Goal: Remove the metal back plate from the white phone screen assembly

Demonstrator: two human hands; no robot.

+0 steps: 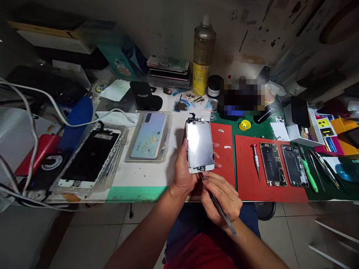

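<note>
My left hand [183,168] is closed around a white-framed phone screen assembly [199,144], its silvery metal back turned up and a flex cable sticking out at the top. Fingertips show past its right edge. In my right hand [223,198] is a pair of metal tweezers [220,211], pinched near the front. Their tips are at the lower edge of the screen assembly, by the home button area; whether they grip anything there is too small to tell. Two small metal pieces, one a bracket [227,147], lie on the red mat [224,164] just right of the screen.
On the right red mat lie a screwdriver [256,162] and two opened phone housings, one with a battery [272,164]. Beyond them are a green-handled tool [309,175] and several tweezers. To the left are a boxed phone [148,136] and a wrapped screen [91,158]. A spray can [202,56] stands behind.
</note>
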